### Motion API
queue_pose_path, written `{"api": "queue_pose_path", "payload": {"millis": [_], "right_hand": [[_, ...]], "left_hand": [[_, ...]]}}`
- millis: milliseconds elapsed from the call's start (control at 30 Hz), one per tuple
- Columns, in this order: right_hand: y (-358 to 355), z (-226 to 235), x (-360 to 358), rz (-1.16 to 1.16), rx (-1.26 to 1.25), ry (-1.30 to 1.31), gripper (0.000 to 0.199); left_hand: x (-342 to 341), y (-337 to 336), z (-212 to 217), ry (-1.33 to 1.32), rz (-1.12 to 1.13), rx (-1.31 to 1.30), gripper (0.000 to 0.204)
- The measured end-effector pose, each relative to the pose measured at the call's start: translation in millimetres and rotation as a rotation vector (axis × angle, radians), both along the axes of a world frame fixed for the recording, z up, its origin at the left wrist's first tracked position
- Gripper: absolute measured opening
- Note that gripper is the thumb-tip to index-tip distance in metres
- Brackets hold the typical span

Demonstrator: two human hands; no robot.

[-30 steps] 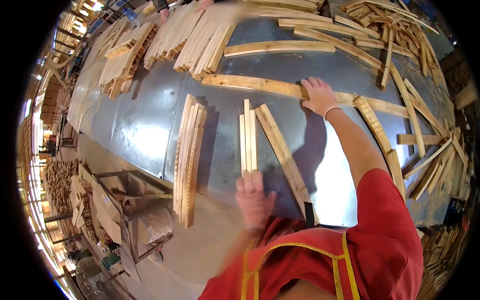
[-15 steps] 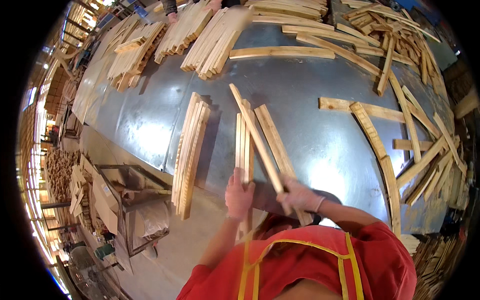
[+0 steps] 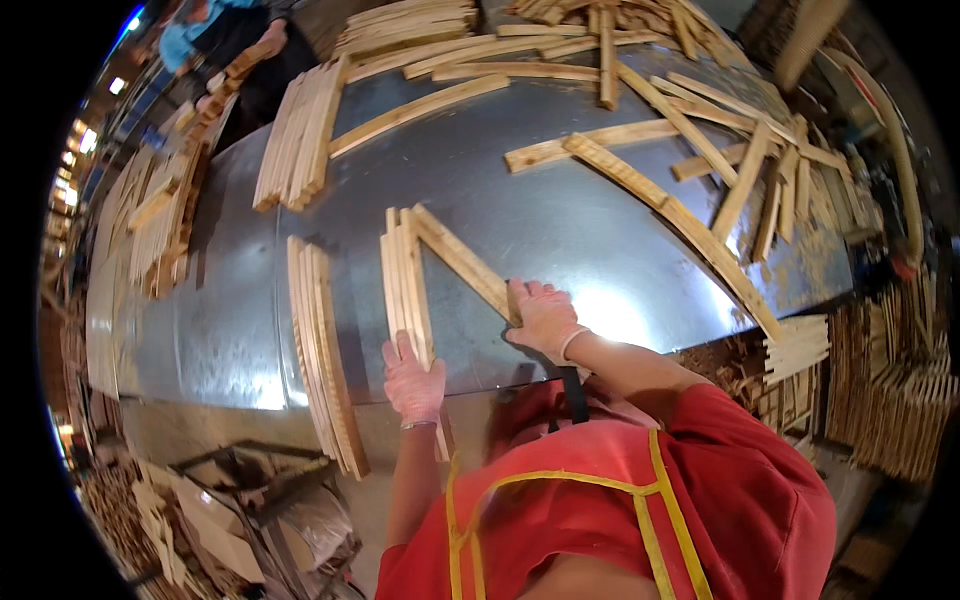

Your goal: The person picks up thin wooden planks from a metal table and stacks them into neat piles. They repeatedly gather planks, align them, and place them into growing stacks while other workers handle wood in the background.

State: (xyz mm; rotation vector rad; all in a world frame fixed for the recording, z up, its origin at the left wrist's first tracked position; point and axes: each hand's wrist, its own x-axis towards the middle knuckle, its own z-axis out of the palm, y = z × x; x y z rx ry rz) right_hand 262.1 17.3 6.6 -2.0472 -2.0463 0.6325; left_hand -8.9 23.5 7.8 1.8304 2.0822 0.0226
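Note:
On a grey sheet-metal table (image 3: 560,220) lies a small bundle of pale wooden slats (image 3: 403,280), side by side. My left hand (image 3: 413,378), in a pink glove, grips the near end of this bundle at the table's front edge. My right hand (image 3: 543,318), also gloved, presses on the near end of a single slat (image 3: 462,257) that slants away to meet the bundle's far end. My red sleeves and yellow-trimmed apron fill the lower part of the view.
A longer stack of curved slats (image 3: 322,350) lies left of the bundle. More stacks (image 3: 300,135) and loose slats (image 3: 690,190) cover the far and right table. Another person (image 3: 215,40) stands at the far left. Slat piles (image 3: 900,390) sit at the right.
The view has swung. My right hand brought one slat from the far side and now holds it slanted beside the bundle. My left hand stays at the bundle's near end.

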Motion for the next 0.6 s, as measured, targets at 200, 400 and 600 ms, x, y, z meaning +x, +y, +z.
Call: {"api": "queue_pose_path", "payload": {"millis": [200,400,600], "right_hand": [[-13.1,-11.5,-64.7,-0.054,-0.429,0.537,0.081],[-16.6,-24.9,-14.3,0.158,-0.227,0.792,0.058],[-61.7,14.0,293.3,-0.59,0.321,-0.189,0.04]], "left_hand": [[-0.3,0.5,-20.0,-0.111,0.046,0.1,0.092],[30.1,-4.9,-13.3,0.084,0.025,0.109,0.093],[29.7,-8.6,-23.7,0.141,0.048,0.2,0.084]]}}
